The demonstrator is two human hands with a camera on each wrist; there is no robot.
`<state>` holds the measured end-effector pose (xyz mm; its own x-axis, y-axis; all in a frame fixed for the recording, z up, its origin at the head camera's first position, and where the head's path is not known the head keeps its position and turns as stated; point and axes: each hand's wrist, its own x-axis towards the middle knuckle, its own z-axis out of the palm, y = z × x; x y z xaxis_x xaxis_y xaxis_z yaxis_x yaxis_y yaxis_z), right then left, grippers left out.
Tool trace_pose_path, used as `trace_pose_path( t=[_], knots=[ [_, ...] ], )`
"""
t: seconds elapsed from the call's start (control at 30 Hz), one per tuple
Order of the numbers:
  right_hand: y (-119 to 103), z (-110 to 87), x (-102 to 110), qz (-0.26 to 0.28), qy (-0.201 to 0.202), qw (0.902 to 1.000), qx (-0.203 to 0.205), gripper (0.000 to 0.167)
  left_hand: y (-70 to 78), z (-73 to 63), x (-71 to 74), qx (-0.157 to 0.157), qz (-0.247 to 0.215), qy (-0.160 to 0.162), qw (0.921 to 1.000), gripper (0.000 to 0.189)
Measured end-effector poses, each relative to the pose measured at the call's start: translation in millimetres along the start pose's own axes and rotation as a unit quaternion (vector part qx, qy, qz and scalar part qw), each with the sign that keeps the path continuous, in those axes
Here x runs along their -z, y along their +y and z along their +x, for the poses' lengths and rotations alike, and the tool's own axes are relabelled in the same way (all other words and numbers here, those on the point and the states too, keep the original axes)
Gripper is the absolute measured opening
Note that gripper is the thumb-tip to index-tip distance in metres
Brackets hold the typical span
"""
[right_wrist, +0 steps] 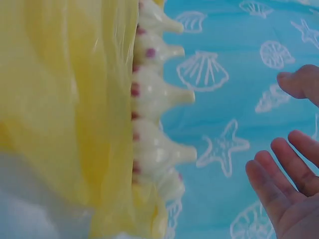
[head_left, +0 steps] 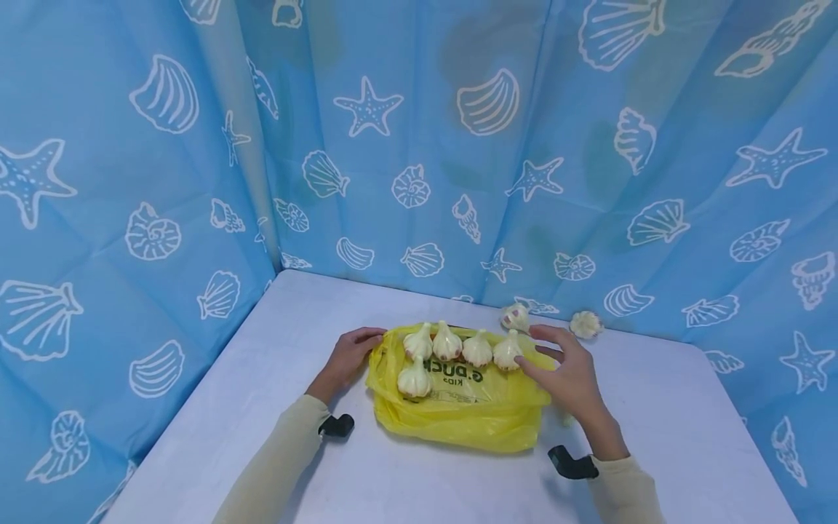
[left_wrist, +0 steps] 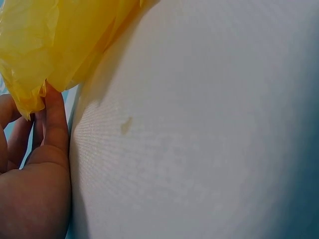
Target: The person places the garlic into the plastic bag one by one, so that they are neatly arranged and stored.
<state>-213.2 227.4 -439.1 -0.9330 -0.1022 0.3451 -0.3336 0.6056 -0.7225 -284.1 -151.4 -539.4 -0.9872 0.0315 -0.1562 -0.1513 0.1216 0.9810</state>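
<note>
A yellow plastic bag (head_left: 458, 429) with dark print lies on the table, bulky and flat-topped. Several white garlic bulbs (head_left: 447, 342) stand in a row along its far side, stems up. One more garlic bulb (head_left: 414, 380) sits in front of the row's left end. My left hand (head_left: 348, 358) is at the bag's left edge; in the left wrist view its thumb and fingers (left_wrist: 56, 117) hold a crumpled corner. Over the bag's right end, my right hand (head_left: 571, 375) is spread beside the rightmost bulb (head_left: 507, 351). The right wrist view shows that hand apart from the bulbs, holding nothing.
Two more garlic bulbs lie on the white table (head_left: 314, 306) beyond the bag: one behind the row (head_left: 515, 317), another farther right (head_left: 585, 324). A pale object (head_left: 567, 420) shows partly beneath the right wrist. A blue shell-patterned curtain (head_left: 419, 145) hangs along the table's back and left.
</note>
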Motion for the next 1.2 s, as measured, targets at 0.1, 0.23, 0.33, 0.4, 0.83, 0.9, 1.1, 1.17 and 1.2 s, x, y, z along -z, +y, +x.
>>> trace_pose_path(
  t=[0.1, 0.23, 0.33, 0.4, 0.83, 0.9, 1.1, 1.17, 1.2],
  knots=[
    [8.1, -7.2, 10.0, -0.024, 0.033, 0.9991, -0.009, 0.056, -0.5, 0.4, 0.0, 0.0, -0.001, 0.0, 1.0, 0.021],
    [18.2, -16.4, 21.5, -0.051, 0.068, 0.9959, -0.031, 0.056, 0.6, -0.3, -0.2, -0.003, 0.0, 0.0, 1.0, 0.022],
    [25.9, -24.0, 28.4, -0.069, 0.084, 0.9921, -0.063, 0.057, 1.0, -0.7, -0.3, -0.004, -0.002, 0.001, 1.0, 0.022],
    [30.8, -29.2, 32.4, -0.076, 0.091, 0.989, -0.088, 0.059, 0.7, -0.8, -0.4, -0.001, -0.005, 0.0, 1.0, 0.022],
    [54.4, -47.5, 41.8, -0.079, 0.102, 0.9642, -0.232, 0.069, 0.1, -0.2, -0.4, 0.002, -0.011, -0.001, 0.9999, 0.021],
    [57.2, -49.4, 41.0, -0.082, 0.101, 0.9592, -0.251, 0.072, 0.1, 0.2, 0.2, -0.001, -0.011, -0.002, 0.9999, 0.022],
    [62.3, -53.3, 39.4, -0.103, 0.08, 0.9422, -0.309, 0.087, 1.3, -0.2, 1.4, -0.005, -0.011, -0.007, 0.9999, 0.023],
    [63.5, -54.3, 38.7, -0.102, 0.071, 0.9354, -0.331, 0.092, 1.4, -0.3, 1.5, -0.001, -0.012, -0.009, 0.9999, 0.023],
    [64.4, -54.9, 38.2, -0.103, 0.068, 0.9325, -0.34, 0.094, 1.4, -0.4, 1.5, 0.001, -0.013, -0.01, 0.9999, 0.022]
  ],
)
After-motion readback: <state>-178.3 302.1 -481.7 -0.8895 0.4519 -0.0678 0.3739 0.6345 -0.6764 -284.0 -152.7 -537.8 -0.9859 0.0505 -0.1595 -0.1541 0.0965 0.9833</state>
